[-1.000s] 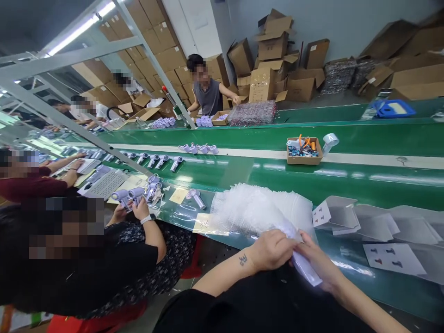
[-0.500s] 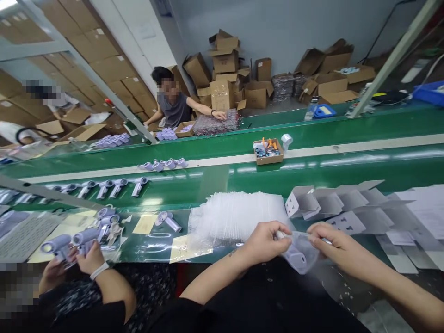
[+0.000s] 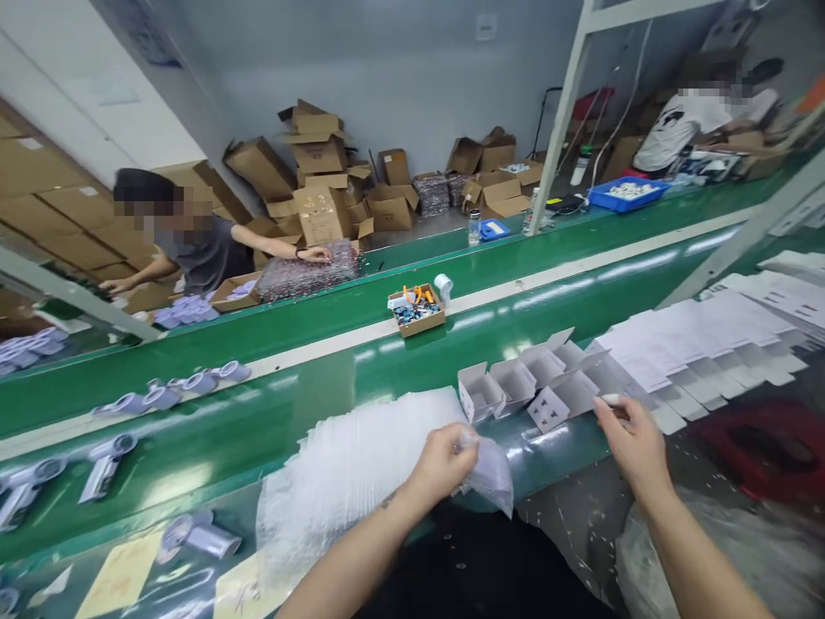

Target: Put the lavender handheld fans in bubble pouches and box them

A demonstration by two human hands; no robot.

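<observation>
My left hand (image 3: 444, 460) is closed on the gathered top of a clear plastic bag (image 3: 495, 473). A pale lavender item shows blurred through the film; in the earlier frame it looks like a small handheld device. My right hand (image 3: 635, 438) reaches to the row of open white boxes, its thumb and fingers pinched at the near edge of a white box (image 3: 547, 411) with small printed pictures. Something white shows at its index fingertip. A fanned stack of clear bags (image 3: 361, 447) lies left of the boxes. One lavender device (image 3: 203, 535) rests further left on the bench.
Flat white cartons (image 3: 702, 331) overlap at the right. A small cardboard box of parts (image 3: 418, 322) stands on the green conveyor (image 3: 335, 361). More lavender devices (image 3: 109, 464) lie at left. Across the line, a co-worker (image 3: 206, 249) touches a stack of clear packaging (image 3: 309, 271).
My right hand has let go of the bag and moved right to the white boxes. My left hand keeps the bag. The view has turned right.
</observation>
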